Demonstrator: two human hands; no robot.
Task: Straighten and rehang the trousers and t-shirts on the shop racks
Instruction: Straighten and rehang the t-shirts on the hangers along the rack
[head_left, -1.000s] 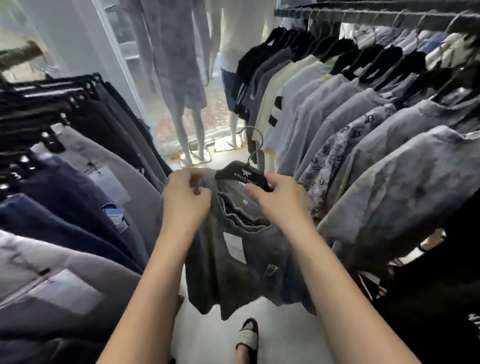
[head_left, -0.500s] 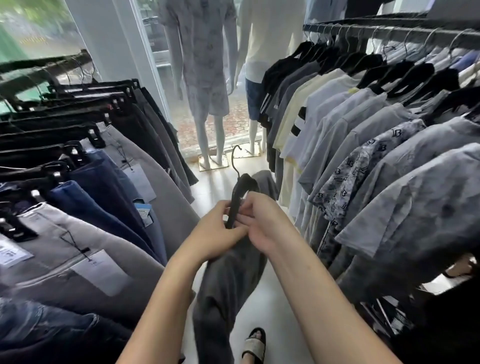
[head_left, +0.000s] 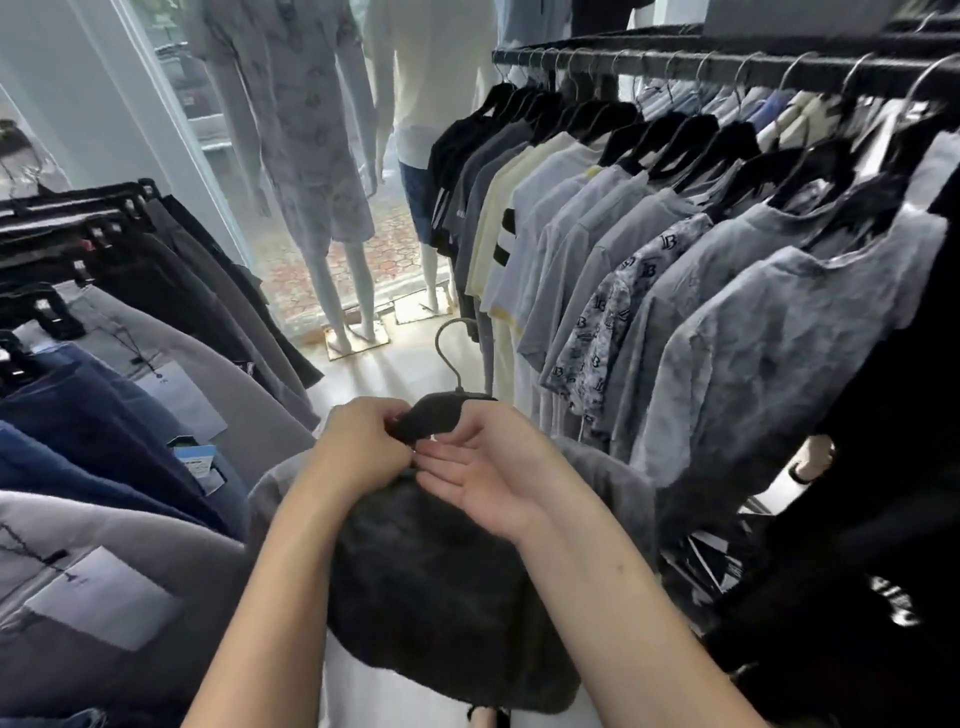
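Note:
A dark grey t-shirt (head_left: 441, 587) hangs bunched in the aisle between my arms, on a black hanger (head_left: 431, 418) with a wire hook pointing up. My left hand (head_left: 358, 449) pinches the hanger's left end and the shirt's neck. My right hand (head_left: 491, 470) is palm-up against the hanger's right side, fingers fairly straight and touching it near my left fingers. The t-shirt rack (head_left: 727, 65) runs along the right with several grey, white and black shirts. Trousers on clip hangers (head_left: 156, 364) fill the left rack.
Two mannequins (head_left: 311, 182) stand by the glass shopfront at the far end of the narrow aisle. A pale floor strip (head_left: 395, 374) runs between the racks. Paper tags (head_left: 104, 603) hang from the trousers at the left. A sandalled foot (head_left: 810, 460) shows under the right rack.
The shirt has swung from edge-on to hanging bunched and broad below my hands. My right hand has opened, palm up. The view has moved closer to the racks.

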